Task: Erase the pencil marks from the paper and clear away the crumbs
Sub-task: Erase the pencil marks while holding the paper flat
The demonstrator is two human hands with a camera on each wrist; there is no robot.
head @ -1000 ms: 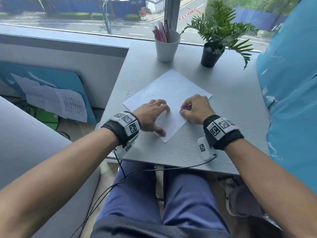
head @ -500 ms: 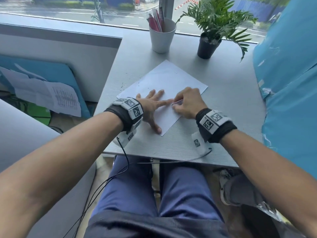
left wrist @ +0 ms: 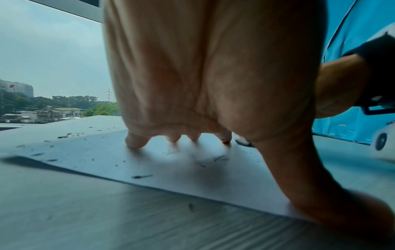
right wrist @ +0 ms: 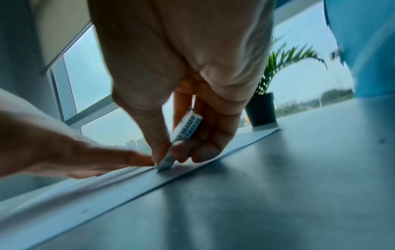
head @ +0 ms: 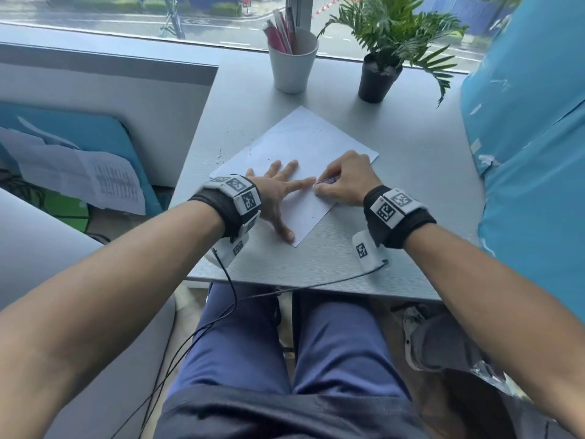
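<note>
A white sheet of paper (head: 300,144) lies turned diamond-wise on the grey table (head: 411,191). My left hand (head: 281,191) presses flat on it, fingers spread, thumb at the near corner. My right hand (head: 343,182) pinches a small eraser (head: 326,181) in a printed sleeve and holds its tip on the paper beside my left index finger. In the right wrist view the eraser (right wrist: 183,135) stands tilted, its end touching the sheet. Dark crumbs (left wrist: 141,176) and faint pencil marks (left wrist: 218,158) dot the paper (left wrist: 107,162) in the left wrist view.
A white cup (head: 292,63) with pens stands at the table's back, a potted plant (head: 380,74) to its right. A blue-covered bulk (head: 531,160) borders the table on the right. More crumbs (head: 220,155) lie on the table left of the sheet.
My left hand's fingers have spread out flat across the paper. My right hand with the eraser has shifted slightly along the sheet, close to the left index finger.
</note>
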